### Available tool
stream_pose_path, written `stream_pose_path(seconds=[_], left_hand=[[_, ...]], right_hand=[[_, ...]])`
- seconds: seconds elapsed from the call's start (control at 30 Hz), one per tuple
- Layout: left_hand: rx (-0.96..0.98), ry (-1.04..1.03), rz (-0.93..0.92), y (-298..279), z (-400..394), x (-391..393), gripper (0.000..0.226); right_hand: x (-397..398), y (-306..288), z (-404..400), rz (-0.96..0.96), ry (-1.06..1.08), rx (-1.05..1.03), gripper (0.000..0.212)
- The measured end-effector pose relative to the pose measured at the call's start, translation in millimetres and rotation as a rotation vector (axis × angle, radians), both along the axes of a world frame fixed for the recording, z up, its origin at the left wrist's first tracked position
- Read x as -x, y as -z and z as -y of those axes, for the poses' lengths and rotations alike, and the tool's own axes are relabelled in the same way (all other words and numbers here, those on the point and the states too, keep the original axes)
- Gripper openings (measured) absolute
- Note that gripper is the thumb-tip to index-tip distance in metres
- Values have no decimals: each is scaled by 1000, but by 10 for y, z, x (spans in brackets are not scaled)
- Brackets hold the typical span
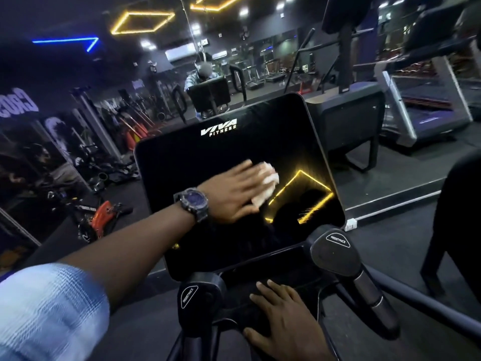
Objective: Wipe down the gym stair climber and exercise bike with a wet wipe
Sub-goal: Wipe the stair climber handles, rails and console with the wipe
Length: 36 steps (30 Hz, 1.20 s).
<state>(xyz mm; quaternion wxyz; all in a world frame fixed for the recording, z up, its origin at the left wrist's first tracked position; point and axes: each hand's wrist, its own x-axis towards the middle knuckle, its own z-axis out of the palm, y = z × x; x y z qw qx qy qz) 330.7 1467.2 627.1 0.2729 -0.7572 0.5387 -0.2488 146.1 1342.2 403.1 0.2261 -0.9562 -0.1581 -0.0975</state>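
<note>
The left hand [234, 194] presses a crumpled white wipe [266, 183] flat-fingered against the dark screen [208, 157] of the machine, so the whole palm bears on it. The right hand [283, 316] rests open and empty on the ledge [286, 272] below, probably for balance.

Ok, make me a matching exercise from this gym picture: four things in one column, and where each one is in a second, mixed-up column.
Things:
1. wipe
2. right hand
3. watch
4. logo

Places:
A. near the top of the screen
B. on the left wrist
C. under the left hand, against the screen
D. resting flat on the tray below the screen

Pairs: 1-C, 2-D, 3-B, 4-A
</note>
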Motion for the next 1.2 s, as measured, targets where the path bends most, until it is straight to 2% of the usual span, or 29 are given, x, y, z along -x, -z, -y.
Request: stream_pose_path(seconds=[0.03, 0.1, 0.23, 0.3, 0.37, 0.47, 0.57, 0.63, 0.73, 0.8, 0.87, 0.93, 1.03, 1.1, 1.13, 1.2], left_hand=[[-77, 43, 2, 45, -17, 22, 67], [-61, 15, 57, 24, -68, 12, 64], [327, -322, 119, -173, -137, -61, 65], [418, -396, 100, -198, -108, -32, 68], [311, -270, 49, -116, -51, 30, 69], [-28, 38, 3, 135, -35, 165, 64], [-160, 132, -3, 247, -54, 187, 62], [-63, 62, 14, 137, -44, 121, 60], [253, -235, 94, -219, -36, -75, 64], [446, -438, 79, -400, -45, -184, 68], [563, -508, 43, -449, 2, -202, 70], [454, -378, 17, -343, 115, -140, 74], [-37, 57, -56, 66, 294, 74, 67], [-255, 205, -61, 202, 344, 116, 62], [-257, 209, -50, 168, 353, 79, 60], [-105, 115, 23, -17, 375, -62, 59]], right_hand=[[8, -4, 0, 21, -1, 17, 65], [16, -3, -4, 69, 5, 52, 65], [35, -196, -1, 90, -23, 145, 61], [114, -522, 8, 189, -76, 157, 49], [239, -974, 66, 343, -144, 144, 36], [447, -1632, 287, 634, -221, 42, 23], [499, -1857, 661, 806, -95, -16, 21], [435, -1811, 864, 776, 52, -3, 31], [303, -1588, 958, 638, 143, -55, 47], [247, -1473, 952, 610, 149, -109, 45], [227, -1444, 940, 618, 160, -133, 39], [226, -1431, 936, 624, 165, -141, 37], [210, -1406, 957, 637, 157, -146, 41], [208, -1388, 971, 636, 159, -141, 45], [212, -1382, 977, 635, 160, -144, 46], [213, -1382, 975, 644, 158, -157, 45]])
